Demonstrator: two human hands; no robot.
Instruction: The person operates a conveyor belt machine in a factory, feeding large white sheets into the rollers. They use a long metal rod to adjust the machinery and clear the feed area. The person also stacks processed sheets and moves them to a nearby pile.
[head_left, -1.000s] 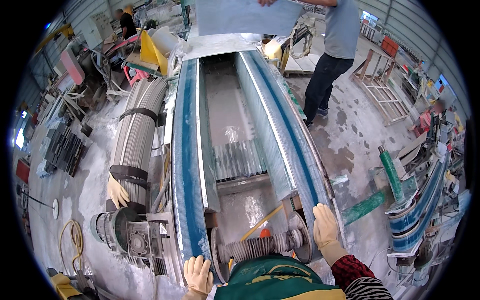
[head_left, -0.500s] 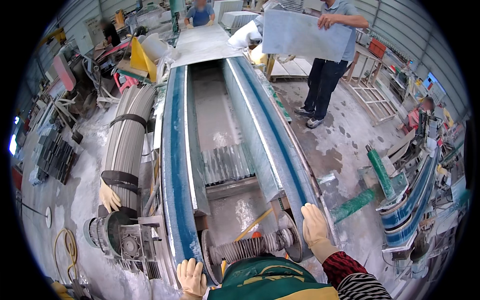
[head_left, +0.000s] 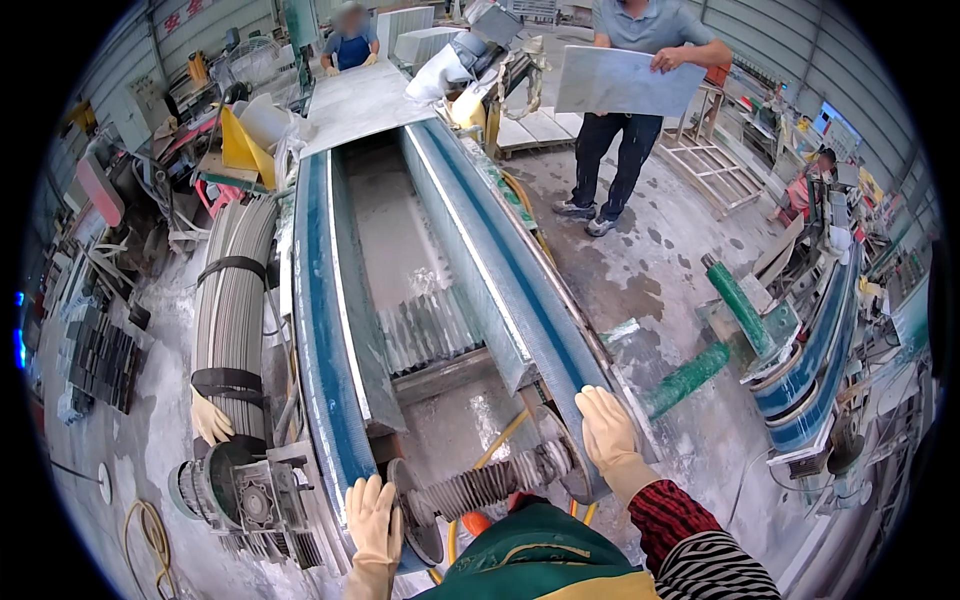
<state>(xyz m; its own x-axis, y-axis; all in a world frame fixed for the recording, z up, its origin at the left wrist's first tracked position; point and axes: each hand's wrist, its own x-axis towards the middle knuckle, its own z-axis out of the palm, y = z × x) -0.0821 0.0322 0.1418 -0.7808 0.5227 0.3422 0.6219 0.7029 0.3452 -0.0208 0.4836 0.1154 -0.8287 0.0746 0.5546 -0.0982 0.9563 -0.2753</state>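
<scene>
Still kept the cream-gloved left hand (head_left: 373, 520) flat, grip open and holding nothing, on the near end of the left blue rubber conveyor belt (head_left: 318, 330) at 7 o'clock. Likewise rested the gloved right hand (head_left: 607, 432), grip open, on the right blue belt (head_left: 520, 290) at 5 o'clock, flanking the ribbed grey metal roller (head_left: 480, 485). Noted only the pale grey stone slab (head_left: 620, 82) shifted, at 1 o'clock in a bystander's hands; probably bracing, waiting.

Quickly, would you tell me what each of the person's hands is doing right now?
Left hand: gloved, open, flat on the near end of the left blue belt.
Right hand: gloved, open, resting on the right blue belt.
</scene>
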